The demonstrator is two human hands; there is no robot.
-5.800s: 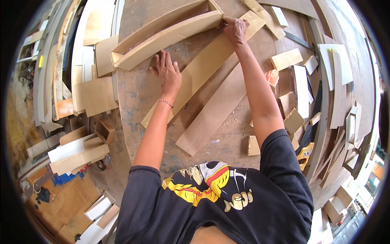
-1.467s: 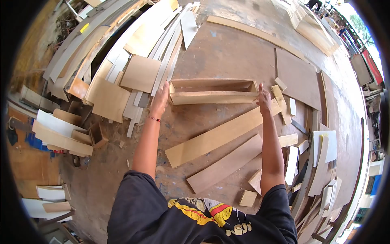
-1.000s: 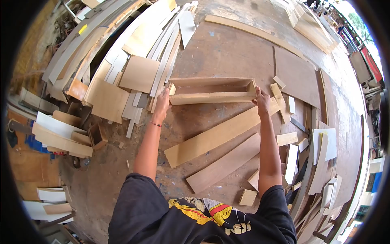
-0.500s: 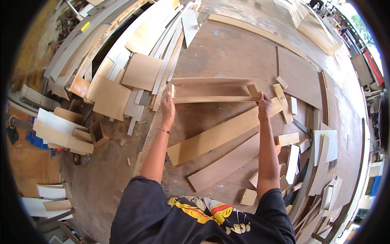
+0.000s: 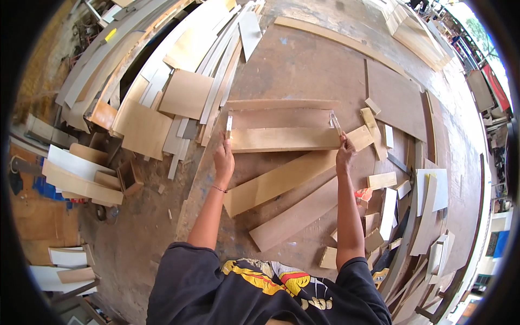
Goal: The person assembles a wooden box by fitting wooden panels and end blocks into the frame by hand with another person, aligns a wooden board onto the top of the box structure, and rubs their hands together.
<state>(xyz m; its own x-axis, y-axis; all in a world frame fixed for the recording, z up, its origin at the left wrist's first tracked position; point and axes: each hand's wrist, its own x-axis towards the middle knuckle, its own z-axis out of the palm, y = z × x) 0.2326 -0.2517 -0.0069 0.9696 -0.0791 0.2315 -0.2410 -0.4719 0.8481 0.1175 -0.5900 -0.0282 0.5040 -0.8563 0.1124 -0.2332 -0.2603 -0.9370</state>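
A long, shallow wooden frame is held out in front of me, its near panel tilted so that its broad face shows. My left hand grips the left end, fingers closed at the corner. At the opposite end my right hand is closed on the right corner. White marks show at both end pieces. Beneath the frame, a long light board lies diagonally on the brown worktable. Nearer my body is a second, duller board.
Stacked strips and panels fill the left side. Wood offcuts and a white block lie to the right, near an orange-red item. A large brown sheet lies at the back right, with a long board along the far side.
The frame has rolled, so its near panel now shows its broad face instead of a thin edge. Both hands have come slightly lower in view, still gripping the ends.
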